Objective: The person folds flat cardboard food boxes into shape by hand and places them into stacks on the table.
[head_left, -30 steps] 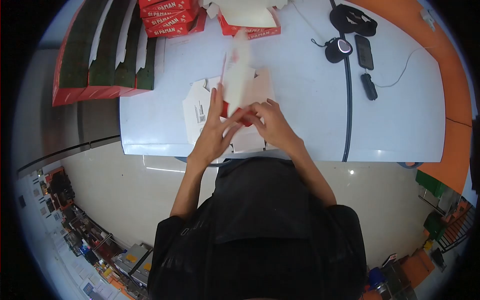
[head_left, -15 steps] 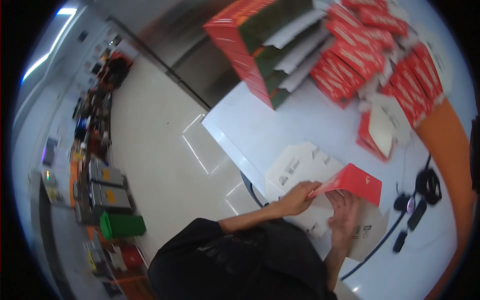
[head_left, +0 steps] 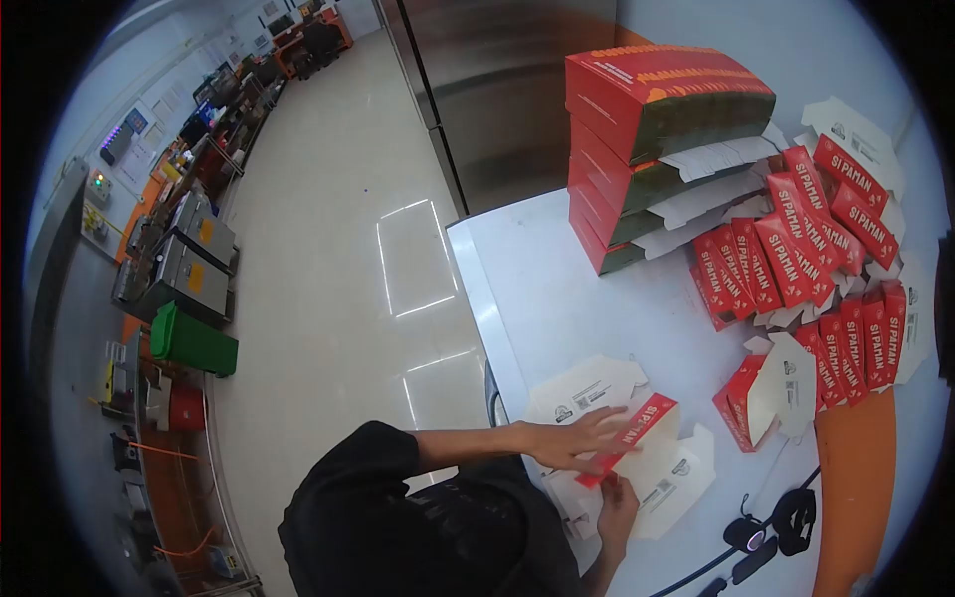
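Observation:
A partly folded red and white carton (head_left: 652, 416), marked SI PAMAN, lies over flat white carton sheets near the table's front edge. Across its red strip rests my left hand (head_left: 575, 438), palm down with fingers spread. My right hand (head_left: 619, 505) is at the strip's lower end, fingertips closed on the carton's edge. Under the hands, one white sheet (head_left: 587, 390) shows a printed logo and code, and another printed white panel (head_left: 679, 486) extends to the right.
Large red and green boxes (head_left: 605, 159) are stacked at the back. Many small red cartons (head_left: 786, 249) pile up at the right, with an open carton (head_left: 741, 398) in front. A round black device (head_left: 744, 534), cables and a black strap lie at lower right. A green bin (head_left: 194, 340) stands on the floor.
The camera view has turned strongly toward the table's left side. The raised red panel is now lower and shows as a narrow strip, with my left hand spread across it.

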Demonstrator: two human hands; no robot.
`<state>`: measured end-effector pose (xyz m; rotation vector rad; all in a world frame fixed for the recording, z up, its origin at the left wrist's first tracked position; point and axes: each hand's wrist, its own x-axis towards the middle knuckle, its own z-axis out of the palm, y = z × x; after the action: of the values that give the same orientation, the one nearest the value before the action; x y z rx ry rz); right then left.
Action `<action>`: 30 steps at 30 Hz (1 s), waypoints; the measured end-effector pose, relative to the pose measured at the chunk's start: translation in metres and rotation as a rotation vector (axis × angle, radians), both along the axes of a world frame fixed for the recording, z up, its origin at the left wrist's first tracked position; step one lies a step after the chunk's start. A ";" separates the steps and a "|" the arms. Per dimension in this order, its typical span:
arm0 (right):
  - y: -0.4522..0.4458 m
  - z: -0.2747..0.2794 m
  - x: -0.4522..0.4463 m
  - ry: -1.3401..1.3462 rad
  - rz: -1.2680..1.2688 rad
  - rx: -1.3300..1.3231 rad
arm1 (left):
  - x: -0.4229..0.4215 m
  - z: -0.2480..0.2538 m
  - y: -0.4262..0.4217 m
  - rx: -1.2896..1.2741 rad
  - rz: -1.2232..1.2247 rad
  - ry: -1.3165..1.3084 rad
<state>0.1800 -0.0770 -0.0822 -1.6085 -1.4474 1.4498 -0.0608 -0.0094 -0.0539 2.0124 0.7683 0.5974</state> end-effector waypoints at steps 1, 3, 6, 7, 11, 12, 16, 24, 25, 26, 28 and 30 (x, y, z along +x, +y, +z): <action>0.001 -0.004 0.004 0.053 0.023 -0.014 | 0.002 0.000 0.002 0.106 -0.053 0.001; 0.001 -0.007 0.009 0.163 0.068 -0.045 | 0.008 -0.002 0.006 0.315 -0.159 0.010; 0.003 0.007 0.000 0.268 0.053 -0.074 | 0.023 -0.016 0.017 0.437 -0.188 0.035; 0.003 0.005 0.002 0.248 0.030 -0.042 | 0.028 -0.026 0.019 0.442 -0.110 -0.066; 0.004 0.014 0.003 0.226 -0.127 0.046 | 0.038 -0.039 0.018 0.449 0.039 -0.272; 0.003 0.023 0.001 0.234 -0.181 0.056 | 0.038 -0.034 0.015 0.447 0.037 -0.274; 0.004 0.041 0.003 0.162 -0.146 0.067 | 0.023 0.002 0.010 0.485 0.001 -0.157; 0.013 0.078 -0.005 0.015 0.010 0.038 | 0.019 -0.018 0.012 0.432 0.238 -0.451; 0.014 0.078 -0.005 -0.019 0.028 0.050 | 0.020 -0.016 0.010 0.421 0.176 -0.415; 0.015 0.077 -0.004 -0.053 0.048 0.059 | 0.021 -0.016 0.007 0.407 0.117 -0.378; 0.015 0.084 -0.006 -0.108 0.088 0.059 | 0.022 -0.018 0.003 0.413 0.019 -0.329; 0.017 0.093 -0.007 -0.144 0.119 0.048 | 0.023 -0.018 0.003 0.456 -0.072 -0.303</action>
<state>0.1730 -0.0603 0.0107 -1.6503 -1.6723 1.3758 -0.0379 -0.0062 -0.0722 2.2698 0.3963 1.0816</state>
